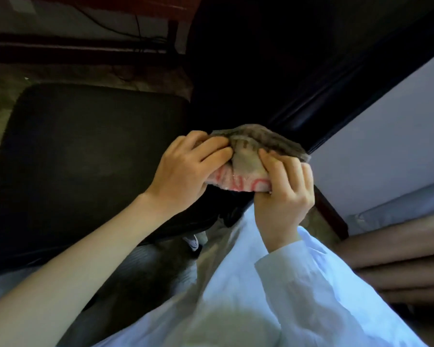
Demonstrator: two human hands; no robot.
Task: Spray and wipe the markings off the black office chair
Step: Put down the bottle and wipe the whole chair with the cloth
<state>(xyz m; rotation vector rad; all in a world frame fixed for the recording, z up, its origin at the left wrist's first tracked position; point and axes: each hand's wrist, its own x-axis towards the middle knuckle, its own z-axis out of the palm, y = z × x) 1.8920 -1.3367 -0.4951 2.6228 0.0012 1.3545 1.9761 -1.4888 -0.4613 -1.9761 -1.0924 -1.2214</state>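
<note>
Past the white sleeve (311,284), right hand (283,194) and left hand (186,169) clamp fingers (214,146) on a bunched cloth (248,154).

The cloth (246,156) carries red letters (238,182) printed along its white lower edge. They are blurred and creased, so no word can be made out.

Pale blue long right sleeve (311,284), bare left forearm (85,259), white shoe (192,242)
</note>
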